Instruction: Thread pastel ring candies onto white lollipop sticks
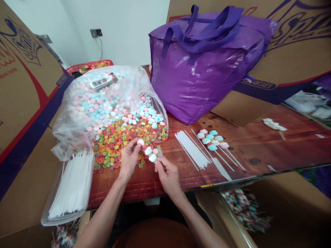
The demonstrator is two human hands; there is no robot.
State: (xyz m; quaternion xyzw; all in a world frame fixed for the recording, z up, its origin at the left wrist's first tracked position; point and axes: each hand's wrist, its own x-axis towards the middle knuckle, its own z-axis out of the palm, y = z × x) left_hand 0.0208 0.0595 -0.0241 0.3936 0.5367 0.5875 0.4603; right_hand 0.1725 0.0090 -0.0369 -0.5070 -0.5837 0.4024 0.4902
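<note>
Gripping one candy skewer between two hands

The left hand is pinched on the skewer's upper end; the right hand is closed around its lower end, its fingers hiding the stick there. The skewer is above the table, in front of ring sweets too many to count. About three finished skewers overlap to the right, beside one bundle of white sticks. One tub stands at left. One clear bag clouds the sweets inside; one purple bag conceals its contents. Two cardboard boxes are cut off by the frame. The table is reddish brown and glossy, before a pale wall.
</note>
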